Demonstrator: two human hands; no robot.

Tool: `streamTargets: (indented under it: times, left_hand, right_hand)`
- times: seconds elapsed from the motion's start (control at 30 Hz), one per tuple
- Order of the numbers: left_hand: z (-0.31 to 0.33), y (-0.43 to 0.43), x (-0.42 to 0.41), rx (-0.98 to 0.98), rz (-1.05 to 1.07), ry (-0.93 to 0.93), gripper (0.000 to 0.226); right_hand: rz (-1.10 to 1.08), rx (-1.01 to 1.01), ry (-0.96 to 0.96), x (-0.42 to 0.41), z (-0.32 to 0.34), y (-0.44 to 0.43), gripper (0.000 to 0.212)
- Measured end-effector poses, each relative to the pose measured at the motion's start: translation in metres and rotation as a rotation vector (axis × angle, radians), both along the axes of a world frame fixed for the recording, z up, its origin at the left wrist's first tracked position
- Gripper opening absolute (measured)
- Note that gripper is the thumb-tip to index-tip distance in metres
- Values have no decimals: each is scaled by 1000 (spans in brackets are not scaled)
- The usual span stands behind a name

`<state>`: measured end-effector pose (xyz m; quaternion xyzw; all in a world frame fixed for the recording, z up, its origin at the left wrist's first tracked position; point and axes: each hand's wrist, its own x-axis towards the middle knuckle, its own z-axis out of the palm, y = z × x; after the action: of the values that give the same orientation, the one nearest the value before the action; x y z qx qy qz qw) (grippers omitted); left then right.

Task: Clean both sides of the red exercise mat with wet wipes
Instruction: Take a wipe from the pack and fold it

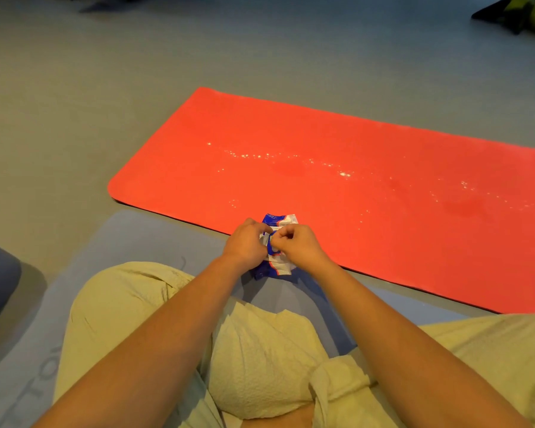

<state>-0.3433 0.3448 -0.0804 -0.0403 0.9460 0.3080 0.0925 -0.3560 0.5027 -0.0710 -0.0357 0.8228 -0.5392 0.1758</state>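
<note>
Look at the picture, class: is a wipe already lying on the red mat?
No; the red mat carries only pale specks, and both hands hold the wipes packet.

Between the two hands, the wipes packet point(275, 242) looks like crinkled, glossy plastic film. Beyond them the red mat point(322, 168) seems a matt, finely grained foam, speckled with pale flecks. Below the forearms lie crinkly-textured pale yellow cloth point(260, 350) and a smooth blue-grey mat point(136, 239).

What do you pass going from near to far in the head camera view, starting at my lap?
Pale yellow-green trousers → blue-grey mat under the person → wet wipes packet held in left hand and right hand → red exercise mat → grey floor → black and yellow object.
</note>
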Motion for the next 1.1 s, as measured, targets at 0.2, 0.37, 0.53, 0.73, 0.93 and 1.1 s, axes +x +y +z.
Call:
streamTargets:
  times: [0.2, 0.37, 0.53, 0.73, 0.93, 1.1]
  left_hand:
    - [7, 7, 1, 139, 180, -27, 30]
    - [32, 13, 1, 727, 308, -77, 44]
    - [16, 9, 1, 677, 344, -74, 16]
    - [5, 1, -1, 531, 485, -177, 20]
    - [4, 6, 0, 568, 508, -203, 27]
    - [6, 9, 1, 580, 522, -211, 27]
  right_hand:
    - [-95, -503, -194, -20, 32, 0, 9]
    - [-242, -323, -25, -16, 25, -6, 6]
    - [-186, -40, 81, -20, 9, 1, 11]
    - [238, 749, 292, -9, -3, -1, 13]
    - [377, 994, 426, -9, 12, -15, 6]
    - [302, 881, 402, -6, 2, -13, 14]
